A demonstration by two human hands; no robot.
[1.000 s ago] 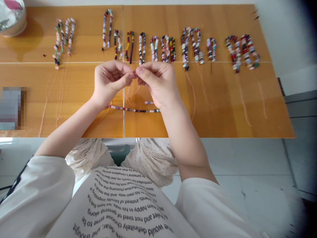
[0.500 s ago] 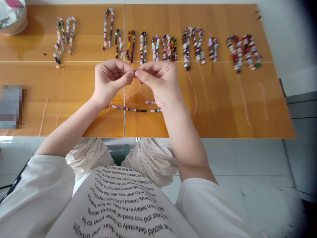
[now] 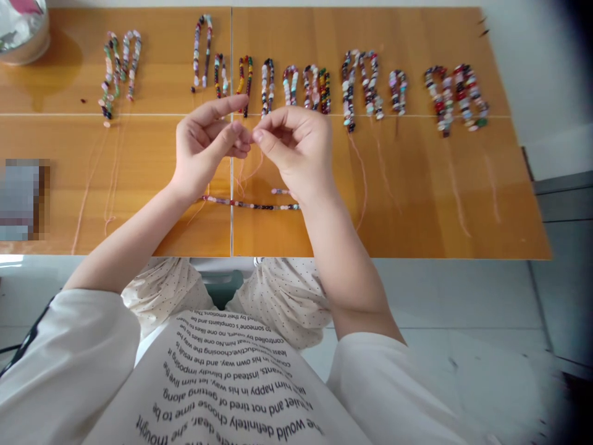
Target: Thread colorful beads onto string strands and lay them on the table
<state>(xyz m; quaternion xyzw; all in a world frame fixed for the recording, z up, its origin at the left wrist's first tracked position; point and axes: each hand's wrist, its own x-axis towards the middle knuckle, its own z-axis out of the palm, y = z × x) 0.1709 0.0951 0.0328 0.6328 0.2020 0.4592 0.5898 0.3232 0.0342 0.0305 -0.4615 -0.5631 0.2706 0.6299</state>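
Over the middle of the table, my right hand (image 3: 296,145) pinches the end of a thin orange thread (image 3: 252,170) between thumb and index finger. Beside it my left hand (image 3: 208,139) has its index finger stretched out and apart from the thumb, while the other fingers curl close to the right fingertips. Whether those curled fingers touch the thread cannot be made out. Loose loops of thread hang below both hands. Nearer to me lies a long strand of small mixed-colour beads (image 3: 252,205), its right end hidden behind my right wrist. A short beaded end (image 3: 280,191) shows just above it.
Several folded bead strands lie along the far side of the wooden table (image 3: 417,185), including a pair at right (image 3: 438,99) and a green-pink one (image 3: 109,80) at left. Thread tails trail toward me. A bowl (image 3: 25,37) and a blurred flat object (image 3: 21,198) are at left.
My left index finger has lifted and straightened away from its thumb, opening the pinch beside my right fingertips. My right hand stays pinched in nearly the same place.
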